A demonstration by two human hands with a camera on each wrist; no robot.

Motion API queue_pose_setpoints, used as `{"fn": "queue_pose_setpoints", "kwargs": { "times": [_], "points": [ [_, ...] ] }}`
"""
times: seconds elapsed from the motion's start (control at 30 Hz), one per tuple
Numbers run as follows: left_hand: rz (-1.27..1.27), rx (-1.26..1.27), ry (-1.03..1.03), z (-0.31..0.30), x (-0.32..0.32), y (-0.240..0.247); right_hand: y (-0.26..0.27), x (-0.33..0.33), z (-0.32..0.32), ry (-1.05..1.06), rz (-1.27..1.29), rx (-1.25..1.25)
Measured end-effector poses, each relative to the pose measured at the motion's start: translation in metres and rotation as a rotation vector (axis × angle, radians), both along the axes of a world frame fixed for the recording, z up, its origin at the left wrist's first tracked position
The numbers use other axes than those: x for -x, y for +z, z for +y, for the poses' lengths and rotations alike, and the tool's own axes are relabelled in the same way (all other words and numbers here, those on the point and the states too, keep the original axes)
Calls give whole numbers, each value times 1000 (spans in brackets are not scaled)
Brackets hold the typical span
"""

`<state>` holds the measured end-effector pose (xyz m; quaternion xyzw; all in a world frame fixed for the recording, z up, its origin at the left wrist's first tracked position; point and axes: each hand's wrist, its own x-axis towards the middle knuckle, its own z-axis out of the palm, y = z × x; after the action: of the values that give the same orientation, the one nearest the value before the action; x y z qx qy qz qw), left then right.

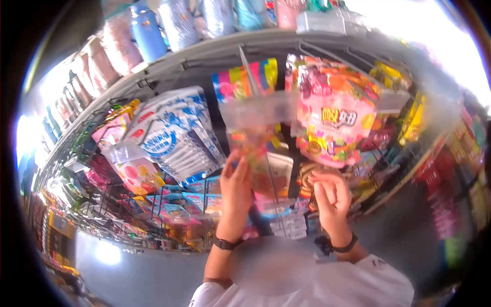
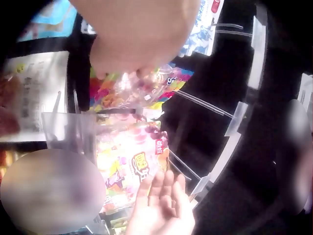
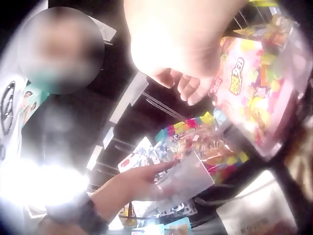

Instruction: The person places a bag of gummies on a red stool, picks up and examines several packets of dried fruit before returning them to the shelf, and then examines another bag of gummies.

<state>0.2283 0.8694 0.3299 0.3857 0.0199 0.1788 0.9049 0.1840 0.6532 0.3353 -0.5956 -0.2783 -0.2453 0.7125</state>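
A rainbow-topped candy bag (image 1: 245, 79) hangs on a hook behind a clear plastic tag holder (image 1: 261, 110). My left hand (image 1: 236, 179) is raised at the bag's lower part, fingertips right at its front. In the right wrist view that left hand (image 3: 137, 181) has a finger stretched out beside the clear holder. My right hand (image 1: 333, 194) is lifted just below a pink candy bag (image 1: 332, 120), its fingers loosely bent with nothing between them. The left wrist view shows this right hand (image 2: 164, 208) palm up, overlapping the pink bag.
Blue-and-white packs (image 1: 174, 133) hang to the left. Wire hooks (image 2: 205, 103) stick out between the bags. Bottles (image 1: 148, 33) line the shelf above, and a pale pack (image 2: 41, 98) hangs lower down. More snack packs fill the lower racks.
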Motion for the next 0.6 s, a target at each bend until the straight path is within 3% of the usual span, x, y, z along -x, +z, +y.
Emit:
{"fn": "queue_pose_setpoints", "kwargs": {
  "times": [0.07, 0.13, 0.27, 0.4, 0.53, 0.57, 0.6],
  "points": [
    [-55, -111, 12, 10, 14, -6, 1, 14, -7, -80, -35, 29],
    [0, -182, 164, 4, 47, 1, 5, 29, -21, -140, -103, 138],
    [-178, -561, 317, 19, 110, -30, 13, 39, -40, -334, -407, 262],
    [-329, -791, 291, 56, 173, -10, 50, 50, -41, -378, -626, 372],
    [-717, -961, 416, 90, 192, 13, 96, 93, -31, -237, -706, 575],
    [-759, -994, 500, 89, 196, 23, 109, 107, -28, -159, -658, 667],
    [-876, -1068, 786, 92, 200, 23, 128, 126, -28, -30, -515, 800]
  ]
}}
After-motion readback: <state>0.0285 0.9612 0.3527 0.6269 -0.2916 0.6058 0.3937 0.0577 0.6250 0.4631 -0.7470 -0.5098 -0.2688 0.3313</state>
